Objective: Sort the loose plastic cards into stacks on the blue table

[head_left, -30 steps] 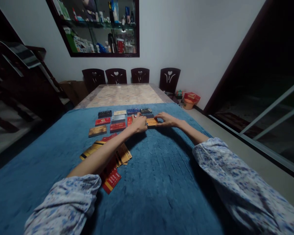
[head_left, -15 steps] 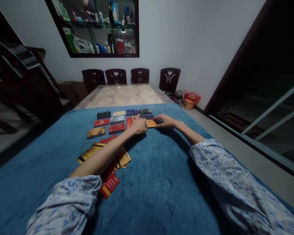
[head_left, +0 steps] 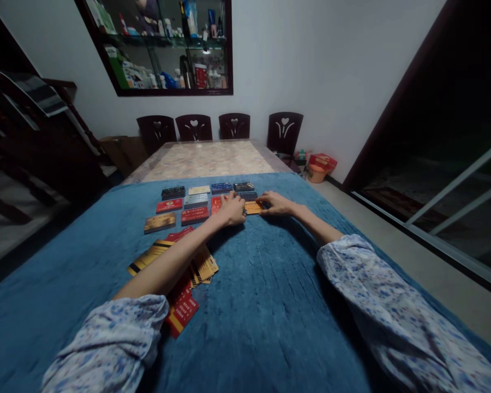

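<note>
A stack of orange cards [head_left: 252, 208] lies on the blue cloth between my two hands. My left hand [head_left: 232, 210] is closed at the stack's left end and partly covers a red card stack [head_left: 215, 204]. At the right end, my right hand [head_left: 275, 203] has its thumb and fingers curled around the orange cards. Just behind is a dark blue card stack [head_left: 247, 195]. Left of my hands sit another red stack [head_left: 195, 215], a silver stack [head_left: 196, 201] and a gold-brown stack [head_left: 160, 222]. My left forearm hides part of a loose spread of yellow and red cards [head_left: 184, 312].
Along the back row are black [head_left: 173, 192], cream [head_left: 198, 190] and blue [head_left: 221, 188] card stacks, and a dark patterned one [head_left: 243, 186]. The blue cloth [head_left: 262, 305] covers the near part of a stone-topped table [head_left: 213, 158]. Several dark chairs [head_left: 234, 126] stand beyond.
Hardly anything differs. Both hands stay at the orange card stack, and the view has shifted very slightly.
</note>
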Motion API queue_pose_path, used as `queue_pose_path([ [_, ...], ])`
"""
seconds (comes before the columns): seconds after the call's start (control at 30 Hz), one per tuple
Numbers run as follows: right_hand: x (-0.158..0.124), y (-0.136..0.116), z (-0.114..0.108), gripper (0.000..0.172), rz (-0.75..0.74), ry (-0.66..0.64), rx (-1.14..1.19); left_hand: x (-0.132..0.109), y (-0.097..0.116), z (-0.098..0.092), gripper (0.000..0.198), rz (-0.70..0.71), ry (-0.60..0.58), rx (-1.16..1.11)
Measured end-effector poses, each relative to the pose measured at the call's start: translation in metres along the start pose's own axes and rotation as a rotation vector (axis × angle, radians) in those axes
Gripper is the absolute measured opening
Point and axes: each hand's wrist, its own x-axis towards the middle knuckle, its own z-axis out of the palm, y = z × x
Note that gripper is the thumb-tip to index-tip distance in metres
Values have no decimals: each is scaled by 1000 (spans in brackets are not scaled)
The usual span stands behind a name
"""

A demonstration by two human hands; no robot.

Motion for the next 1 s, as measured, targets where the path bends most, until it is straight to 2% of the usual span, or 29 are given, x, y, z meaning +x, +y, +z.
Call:
queue_pose_path([
  [0.4,2,-2,-2,32,13,-41,-30,10,-7,-1,39,57,-48,51],
  [0.83,7,1,2,37,19,-54,-110,16,-7,-7,44,82,-132,119],
  [1.0,8,3,2,38,20,-58,-84,14,-7,-7,42,86,-119,109],
])
